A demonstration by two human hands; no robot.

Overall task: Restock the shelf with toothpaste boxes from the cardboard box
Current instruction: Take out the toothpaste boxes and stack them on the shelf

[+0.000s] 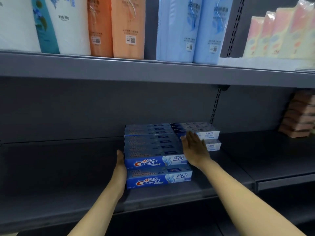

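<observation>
Both grips flat, fingers straight: left hand (120,165) and right hand (196,149) press the Crest toothpaste box stack's (153,150) side edges; bare shelf (59,167) lies leftward.

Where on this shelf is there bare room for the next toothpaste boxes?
Bare shelf left of the Crest stack, beyond the left hand. Bare strip right, toward the brown packs. Crowded where the right hand meets the lighter boxes.

Dark shelf (68,167) bears stacked toothpaste boxes (153,147), seemingly two-high.

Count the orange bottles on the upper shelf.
2: one orange bottle left of centre on the upper shelf, another touching its right side. More may stand hidden behind.
</observation>
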